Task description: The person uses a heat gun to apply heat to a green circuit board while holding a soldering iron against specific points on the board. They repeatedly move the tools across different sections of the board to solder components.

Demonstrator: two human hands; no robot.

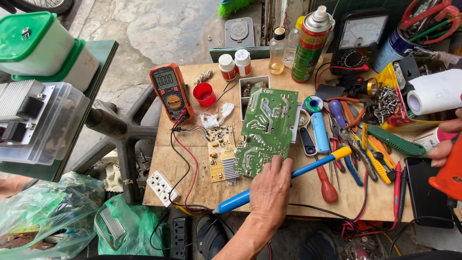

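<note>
1. Green circuit board [267, 130] lies flat near the middle of the table [202, 188], its solder side up, tilted slightly so its long side runs from the far edge toward the near edge.
2. The left hand [272, 190] comes in from the near edge, forearm rising from below, palm down, knuckles up. Its fingers are loosely curled, and the fingertips rest on the near right corner of the board.
3. A blue soldering iron [284, 180] with a yellow end lies slantwise under that hand, from the near edge toward the tool pile on the right; whether the hand grips it or only rests over it cannot be told.
4. The right hand [445, 144] shows only at the right edge of the table, fingers bent around an orange object [450, 171] that is cut off by the frame.
5. A small yellow board [221, 154] with a finned heat sink lies just left of the green board.
6. An orange multimeter [171, 91] stands toward the far left corner, with red and black leads trailing toward the near edge.
7. Pliers and screwdrivers [356, 149] crowd the right side.
</note>
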